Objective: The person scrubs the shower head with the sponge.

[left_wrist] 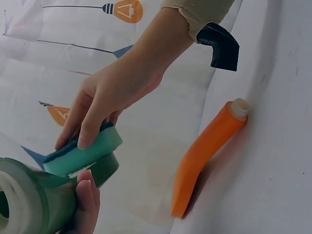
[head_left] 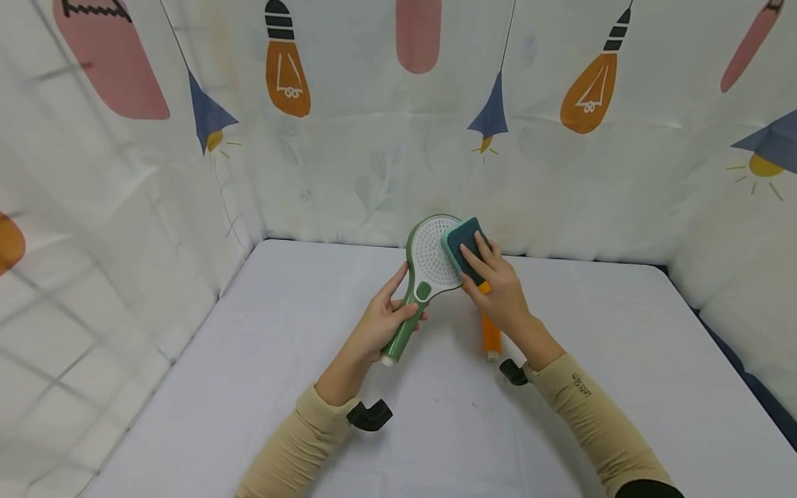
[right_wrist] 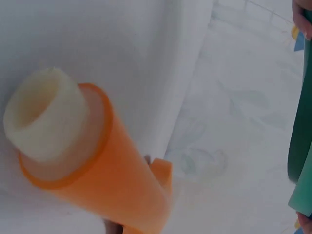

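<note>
In the head view my left hand (head_left: 382,318) grips the handle of a green shower head (head_left: 436,252), its white nozzle face turned up and the handle slanting down to the left. My right hand (head_left: 501,290) holds a two-tone sponge (head_left: 462,242), dark blue on top and mint green beneath, against the right side of that face. Seen from the left wrist, thumb and fingers pinch the sponge (left_wrist: 92,153) from above. Below my right hand lies an orange shower head (head_left: 490,335), mostly hidden by the hand; its pale connector end fills the right wrist view's left (right_wrist: 48,114).
A white-covered table (head_left: 299,311) lies under both hands. Patterned fabric (head_left: 373,159) with lamps and bulbs rises behind the table and along its sides. Black wrist mounts (head_left: 370,416) stick out from both sleeves.
</note>
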`<state>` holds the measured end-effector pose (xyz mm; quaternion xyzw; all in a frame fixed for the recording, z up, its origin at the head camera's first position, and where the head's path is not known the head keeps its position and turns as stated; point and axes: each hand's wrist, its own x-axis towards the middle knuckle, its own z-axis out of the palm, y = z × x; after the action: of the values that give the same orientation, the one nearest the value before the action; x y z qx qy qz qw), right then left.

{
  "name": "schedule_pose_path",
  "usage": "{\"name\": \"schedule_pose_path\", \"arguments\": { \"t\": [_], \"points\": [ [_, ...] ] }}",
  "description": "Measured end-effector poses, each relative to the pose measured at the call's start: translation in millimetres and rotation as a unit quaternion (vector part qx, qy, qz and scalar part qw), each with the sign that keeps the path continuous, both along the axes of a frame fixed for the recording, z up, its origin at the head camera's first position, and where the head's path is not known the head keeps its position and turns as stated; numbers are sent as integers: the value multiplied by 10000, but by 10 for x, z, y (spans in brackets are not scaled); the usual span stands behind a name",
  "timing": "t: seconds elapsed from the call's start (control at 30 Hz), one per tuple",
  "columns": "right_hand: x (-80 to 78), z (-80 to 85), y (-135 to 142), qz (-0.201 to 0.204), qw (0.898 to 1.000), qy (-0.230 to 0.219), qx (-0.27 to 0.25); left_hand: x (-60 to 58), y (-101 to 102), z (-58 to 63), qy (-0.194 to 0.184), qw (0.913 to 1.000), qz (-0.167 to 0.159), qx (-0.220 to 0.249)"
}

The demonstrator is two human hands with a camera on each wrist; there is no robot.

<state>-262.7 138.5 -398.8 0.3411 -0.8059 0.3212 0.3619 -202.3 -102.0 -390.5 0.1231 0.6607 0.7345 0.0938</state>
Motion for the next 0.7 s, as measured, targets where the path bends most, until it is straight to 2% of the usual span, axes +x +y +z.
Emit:
{"name": "schedule_pose_path", "arguments": {
  "t": [0.23,0.4,0.53,0.7],
  "points": [
    [66,12,-159,646,9952,570,455,11,-3,-2,-27,10000,-18,-39],
    [154,52,-251,1008,9898,710,721,14,-8,0,-72,9999,-91,-98],
    [109,118,-232,1027,9896,648,770,14,-8,11,-59,9998,-156,-105],
    [-15,151,-155,804,9946,438,498,17,-7,18,-25,9998,-167,-88]
  ]
}}
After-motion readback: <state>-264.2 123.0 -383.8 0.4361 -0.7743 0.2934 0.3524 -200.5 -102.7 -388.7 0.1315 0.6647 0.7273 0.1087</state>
